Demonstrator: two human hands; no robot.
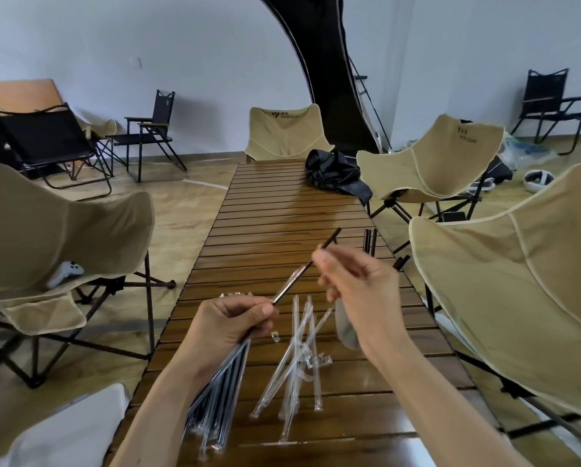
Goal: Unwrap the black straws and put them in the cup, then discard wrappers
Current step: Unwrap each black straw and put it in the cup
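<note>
Thin black straw [326,246], matte and rigid, half out of its clear crinkled sleeve [287,289] – pinched near its upper part by the right hand [353,281], fingers [324,257] curled around it. Lower end of the sleeve nipped between thumb and forefinger of the left hand [228,320], which also grips a sheaf of wrapped straws [215,392], glossy in their film, fanning down and back below the left fingers. Between and just below the two hands: a loose tangle of empty wrappers [299,352], transparent and flat, lying crossed on the surface [282,210]. Beyond the right fingers, toward the right edge, dark tips of bare straws [370,241] standing up together; the cup itself cannot be made out behind the right hand.

Surface of narrow brown slats, wood-grained, long and running away from the hands; crumpled black bag [336,176] at the far end, well apart from the fingers. Tan fabric camp chairs [451,156] close on both long edges and at the far end, black folding chairs [151,136] by the pale wall – wood-look floor between. Broad stretch of bare slats ahead of the fingers; right edge crowded by a chair back.
</note>
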